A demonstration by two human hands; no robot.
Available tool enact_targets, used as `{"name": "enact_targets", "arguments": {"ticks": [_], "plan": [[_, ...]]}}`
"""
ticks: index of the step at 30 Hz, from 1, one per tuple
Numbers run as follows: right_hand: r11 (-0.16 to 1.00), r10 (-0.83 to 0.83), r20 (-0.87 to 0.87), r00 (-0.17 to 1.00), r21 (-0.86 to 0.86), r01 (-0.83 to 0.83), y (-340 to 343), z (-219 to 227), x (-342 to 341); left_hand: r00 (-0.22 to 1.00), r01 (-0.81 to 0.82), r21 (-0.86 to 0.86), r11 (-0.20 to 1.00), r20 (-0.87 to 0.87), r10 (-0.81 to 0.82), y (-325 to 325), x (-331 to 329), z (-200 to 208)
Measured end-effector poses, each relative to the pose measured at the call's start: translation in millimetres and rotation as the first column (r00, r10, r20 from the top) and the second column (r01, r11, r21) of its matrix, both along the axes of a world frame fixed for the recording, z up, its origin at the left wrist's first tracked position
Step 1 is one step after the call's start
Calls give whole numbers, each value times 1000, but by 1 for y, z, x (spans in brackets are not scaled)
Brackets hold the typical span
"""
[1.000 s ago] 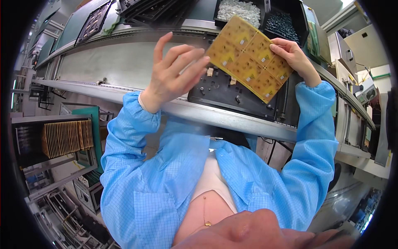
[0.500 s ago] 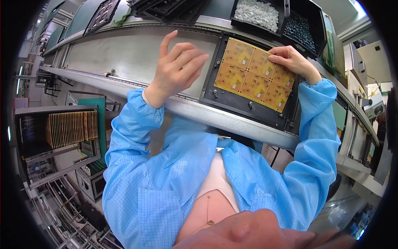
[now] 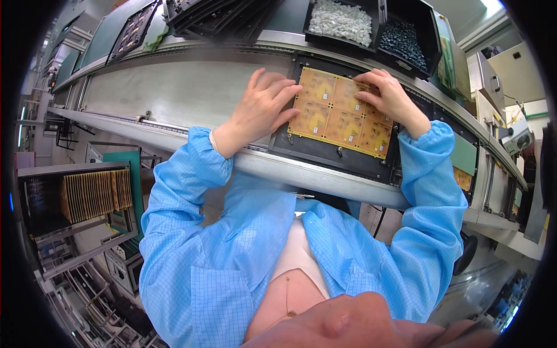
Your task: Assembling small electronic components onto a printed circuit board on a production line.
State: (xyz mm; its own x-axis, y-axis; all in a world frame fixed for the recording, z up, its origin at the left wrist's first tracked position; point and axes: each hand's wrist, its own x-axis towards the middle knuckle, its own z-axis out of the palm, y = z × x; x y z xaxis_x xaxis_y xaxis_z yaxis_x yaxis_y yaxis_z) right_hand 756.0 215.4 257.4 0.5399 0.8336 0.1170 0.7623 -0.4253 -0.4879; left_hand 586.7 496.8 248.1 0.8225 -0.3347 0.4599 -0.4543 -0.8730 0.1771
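Observation:
A yellow-brown circuit board panel (image 3: pixel 342 119), divided into several sections with small white labels, lies in a black carrier frame (image 3: pixel 310 152) on the conveyor. At the panel's left edge is my left hand (image 3: pixel 261 109), its fingers and thumb spread, the tips touching or very close to the edge. My right hand (image 3: pixel 394 100) is curled over the far edge near the right corner. Its thumb rests on the panel's face and its fingers are at the rim; whatever lies under the fingertips is hidden.
Beyond the conveyor rail stand a black bin of white pieces (image 3: pixel 341 24) and another of dark blue pieces (image 3: pixel 403 45). Black trays (image 3: pixel 223 20) are stacked at the far side. A rack of upright boards (image 3: pixel 96 194) stands at left. Another carrier with a board (image 3: pixel 462 178) is at right.
My left hand has come down and right, from the air to the panel's left edge. My right hand's fingers have spread a little. The panel has shifted slightly nearer within the carrier frame.

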Motion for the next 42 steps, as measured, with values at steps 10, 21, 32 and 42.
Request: {"name": "enact_targets", "arguments": {"ticks": [10, 21, 32, 42], "plan": [[996, -67, 174, 982, -47, 77, -5, 11, -33, 998, 24, 51, 998, -67, -20, -5, -2, -6], [991, -118, 336, 935, -15, 130, -23, -11, -74, 986, 110, 103, 989, -134, -96, -5, 8, -11], [971, -205, 372, 905, -41, 237, -30, -16, -112, 995, 77, 250, 965, -78, -59, -6, 7, -17], [965, -210, 423, 882, -54, 255, -28, -24, -123, 996, 88, 222, 971, -36, -82, -2, 14, -10]]}}
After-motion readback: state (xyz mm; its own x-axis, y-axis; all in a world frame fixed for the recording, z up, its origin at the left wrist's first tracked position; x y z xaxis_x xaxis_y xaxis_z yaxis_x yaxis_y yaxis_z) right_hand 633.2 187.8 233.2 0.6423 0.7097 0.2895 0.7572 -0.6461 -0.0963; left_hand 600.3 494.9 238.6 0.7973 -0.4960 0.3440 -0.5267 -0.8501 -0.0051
